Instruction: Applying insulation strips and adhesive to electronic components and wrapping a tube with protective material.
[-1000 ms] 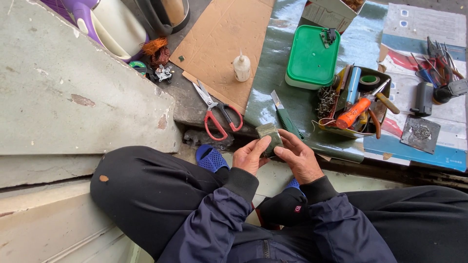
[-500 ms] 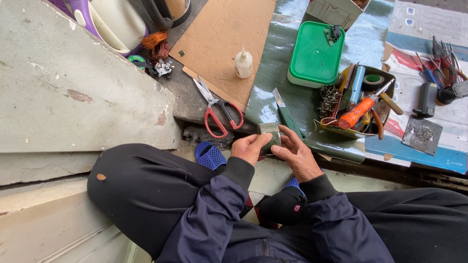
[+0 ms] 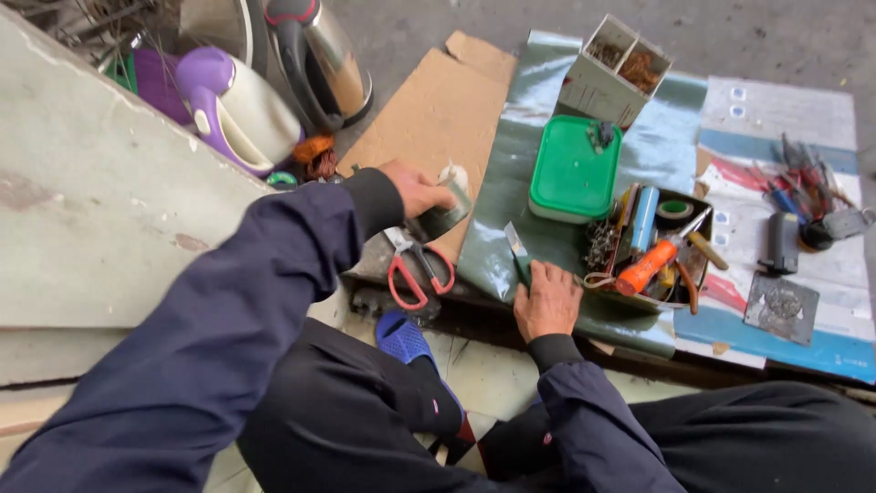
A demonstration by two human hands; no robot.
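Over the cardboard sheet (image 3: 438, 110), left hand (image 3: 415, 190) grasps a small grey-green block (image 3: 442, 219), held above red-handled scissors (image 3: 415, 274). Right hand (image 3: 547, 299) lies flat, fingers loose, on the green tarp (image 3: 520, 183), touching a small blade (image 3: 517, 251). Green lidded box (image 3: 573, 169) and tool tray (image 3: 652, 246) stand nearby.

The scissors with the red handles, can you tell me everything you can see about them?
The scissors have two red, plastic-looking loop handles and grey metal blades. They lie flat where the brown cardboard ends, handles pointing toward the person, blades pointing away. The blade tips are hidden under the left hand, which holds a small greyish block just above them, so I cannot tell if the blades are shut. Neither hand touches the scissors; the right hand rests on the green sheet beside them.
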